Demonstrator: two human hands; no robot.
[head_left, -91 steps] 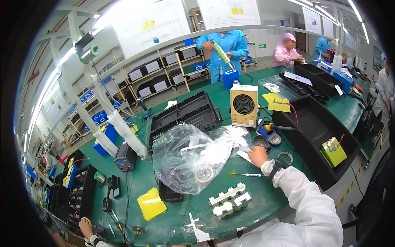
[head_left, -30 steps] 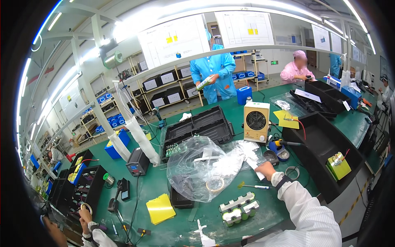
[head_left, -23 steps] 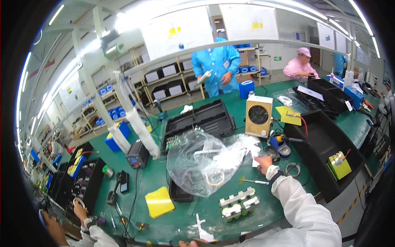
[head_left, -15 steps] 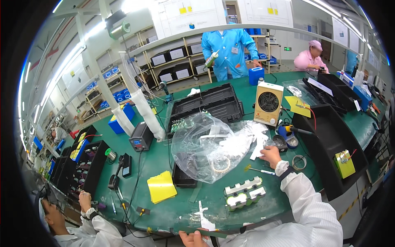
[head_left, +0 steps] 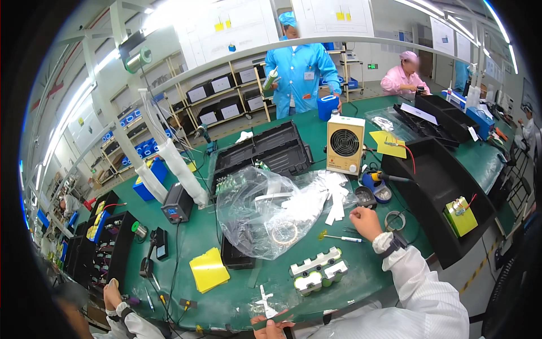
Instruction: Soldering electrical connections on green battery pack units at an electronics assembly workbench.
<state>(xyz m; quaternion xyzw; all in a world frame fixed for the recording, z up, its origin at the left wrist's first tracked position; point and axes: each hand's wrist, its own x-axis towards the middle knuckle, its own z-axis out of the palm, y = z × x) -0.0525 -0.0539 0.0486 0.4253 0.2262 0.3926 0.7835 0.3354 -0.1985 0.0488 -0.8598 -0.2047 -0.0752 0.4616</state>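
An open black rectangular box [head_left: 123, 243] at left holds small dark parts. A crumpled clear plastic bag [head_left: 243, 206] lies mid-table. The left hand [head_left: 272, 330] pinches a flat dark green strip [head_left: 289, 313] at the table's near edge. White paper strips [head_left: 337, 208] lie near the right hand [head_left: 367, 224], fingers curled narrow, contents unclear. A long black box [head_left: 415, 183] contains a yellow-faced block [head_left: 462, 218].

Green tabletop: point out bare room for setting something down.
Free: between the black power unit, yellow sheets and black tray; also between the cell pack and right sleeve. Crowded: from plastic bag through white strips to fan unit.
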